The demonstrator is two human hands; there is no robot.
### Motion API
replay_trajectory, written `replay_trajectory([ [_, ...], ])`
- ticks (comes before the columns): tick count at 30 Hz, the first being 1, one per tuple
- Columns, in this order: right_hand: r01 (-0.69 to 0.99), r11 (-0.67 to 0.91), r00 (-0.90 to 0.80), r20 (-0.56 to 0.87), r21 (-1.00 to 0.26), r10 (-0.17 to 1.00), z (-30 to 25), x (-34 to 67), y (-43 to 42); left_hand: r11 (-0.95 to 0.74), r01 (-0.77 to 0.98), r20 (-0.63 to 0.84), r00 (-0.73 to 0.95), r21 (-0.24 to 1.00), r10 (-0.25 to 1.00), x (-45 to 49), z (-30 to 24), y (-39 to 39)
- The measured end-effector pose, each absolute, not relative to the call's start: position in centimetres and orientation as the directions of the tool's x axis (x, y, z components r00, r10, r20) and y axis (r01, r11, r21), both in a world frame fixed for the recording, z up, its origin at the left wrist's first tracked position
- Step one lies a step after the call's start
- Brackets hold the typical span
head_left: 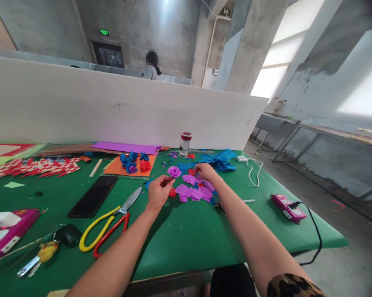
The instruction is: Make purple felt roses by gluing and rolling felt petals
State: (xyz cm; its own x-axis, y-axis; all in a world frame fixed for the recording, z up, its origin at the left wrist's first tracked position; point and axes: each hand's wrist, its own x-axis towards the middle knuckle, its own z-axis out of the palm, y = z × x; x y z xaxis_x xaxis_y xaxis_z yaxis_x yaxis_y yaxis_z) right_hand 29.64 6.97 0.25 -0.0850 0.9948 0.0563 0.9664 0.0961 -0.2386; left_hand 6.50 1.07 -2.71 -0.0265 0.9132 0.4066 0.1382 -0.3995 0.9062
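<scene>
My left hand pinches a small purple paper flower between thumb and fingers, its layered petals facing up. Just right of it, my right hand reaches down among the cut paper pieces, fingers curled together; their tips are partly hidden, and I cannot make out what is between them. Loose purple paper petals lie in rows below both hands, with red and blue scraps among them. Crumpled blue paper spreads behind my right hand. A small glass jar with a red lid stands upright beyond the hands.
Yellow-and-red scissors lie left of my left forearm, beside a black phone. Finished blue and red paper flowers rest on an orange sheet. A purple box with a cable sits at right. A white partition bounds the table's back.
</scene>
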Motion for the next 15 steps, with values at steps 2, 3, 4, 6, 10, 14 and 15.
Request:
replay_trajectory([
  [2,0.965,0.08,-0.063,0.074,-0.251,0.995,-0.1,29.0,7.3,-0.401,0.159,0.411,-0.031,0.902,0.911,6.4,-2.8,1.1],
  [3,0.965,0.066,-0.048,0.075,-0.256,0.996,-0.4,28.5,7.5,-0.403,0.175,0.414,-0.032,0.898,0.91,6.3,-2.8,1.1],
  [4,0.965,0.046,-0.029,0.07,-0.258,0.997,-0.8,27.9,7.7,-0.405,0.193,0.418,-0.032,0.894,0.908,6.2,-2.8,1.1],
  [6,0.966,0.003,0.012,0.055,-0.257,0.998,-1.5,26.9,8.1,-0.41,0.231,0.429,-0.032,0.882,0.903,6.1,-2.7,1.0],
  [10,0.963,-0.015,0.027,0.042,-0.269,0.999,-1.9,26.6,8.3,-0.406,0.247,0.426,-0.031,0.88,0.904,6.1,-2.2,0.6],
  [14,0.95,0.03,-0.004,0.086,-0.309,0.996,-1.1,27.5,7.6,-0.41,0.185,0.424,-0.039,0.893,0.905,6.0,-2.2,0.6],
  [15,0.947,0.041,-0.01,0.098,-0.319,0.995,-0.9,27.5,7.4,-0.414,0.17,0.427,-0.042,0.894,0.903,6.0,-2.3,0.7],
])
